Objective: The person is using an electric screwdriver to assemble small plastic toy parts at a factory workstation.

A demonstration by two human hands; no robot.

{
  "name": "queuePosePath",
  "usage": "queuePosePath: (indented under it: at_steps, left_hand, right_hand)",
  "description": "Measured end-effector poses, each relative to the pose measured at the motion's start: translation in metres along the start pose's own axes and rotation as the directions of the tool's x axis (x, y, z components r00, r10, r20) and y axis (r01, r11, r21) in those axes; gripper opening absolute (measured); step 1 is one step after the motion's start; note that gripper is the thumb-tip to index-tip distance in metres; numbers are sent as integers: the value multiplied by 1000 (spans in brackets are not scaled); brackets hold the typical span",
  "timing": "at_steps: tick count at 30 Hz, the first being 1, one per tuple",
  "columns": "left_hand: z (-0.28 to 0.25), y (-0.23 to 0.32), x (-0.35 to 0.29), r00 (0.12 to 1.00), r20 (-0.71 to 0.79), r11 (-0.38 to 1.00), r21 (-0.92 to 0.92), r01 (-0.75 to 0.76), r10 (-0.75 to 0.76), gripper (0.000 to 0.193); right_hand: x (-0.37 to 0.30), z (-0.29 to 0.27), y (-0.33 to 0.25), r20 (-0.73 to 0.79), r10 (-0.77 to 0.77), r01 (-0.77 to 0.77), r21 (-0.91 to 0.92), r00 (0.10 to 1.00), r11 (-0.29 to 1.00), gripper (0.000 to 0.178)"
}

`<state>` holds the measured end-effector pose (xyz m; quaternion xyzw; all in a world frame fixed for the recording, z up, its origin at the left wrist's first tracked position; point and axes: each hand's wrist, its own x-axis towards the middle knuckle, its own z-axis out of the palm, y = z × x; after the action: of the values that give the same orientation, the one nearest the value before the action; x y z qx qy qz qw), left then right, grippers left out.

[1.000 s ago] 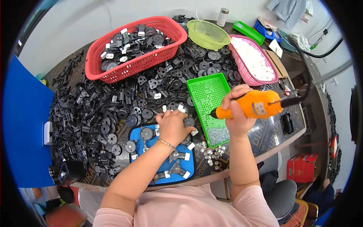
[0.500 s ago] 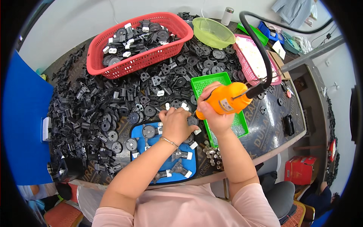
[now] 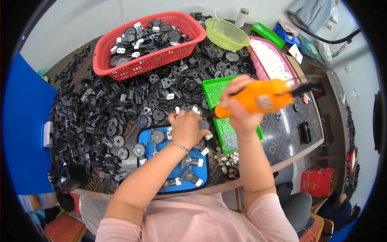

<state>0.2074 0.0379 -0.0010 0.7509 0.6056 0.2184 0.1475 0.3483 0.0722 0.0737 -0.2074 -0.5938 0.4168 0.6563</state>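
My right hand [image 3: 242,107] is wrapped round an orange electric screwdriver [image 3: 262,97], held tilted above the green tray [image 3: 212,85]. Its dark tip points left toward the black part beside my left hand, and its rear end is blurred. Over the far edge of a blue mat [image 3: 189,173], my left hand [image 3: 186,128] has its thumb and fingers closed around a black wheel part [image 3: 204,125] with a white end; the fingers partly hide it. More black parts with white ends lie on the mat, among them one [image 3: 191,177] near its front.
Loose black parts [image 3: 92,121] heap across the table's left and middle. Behind stand a red basket [image 3: 149,60] of assembled parts, a yellow-green basket [image 3: 227,34] and a pink basket [image 3: 260,64] of white pieces. Small metal pieces [image 3: 226,161] lie by the green tray's near end.
My right hand has moved slightly right and up, and the screwdriver's rear has swung right. Its dark cable has swung away to the right. My left hand stays at the same black part.
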Motion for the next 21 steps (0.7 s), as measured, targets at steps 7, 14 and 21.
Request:
queuePosePath:
  at_steps: [7,14,21]
  left_hand:
    - [1,2,-1,1000,-5,1000,-1,17,-17,44]
    - [1,3,0,1000,-7,1000,-8,16,-16,43]
    - [0,5,1,1000,11,1000,-1,29,-29,42]
  right_hand:
    - [-21,-30,6,-176,31,-46,-80,984,996,31]
    - [-25,-33,14,-185,4,-21,-88,983,996,20]
    - [-25,-31,18,-193,5,-21,-81,981,997,20]
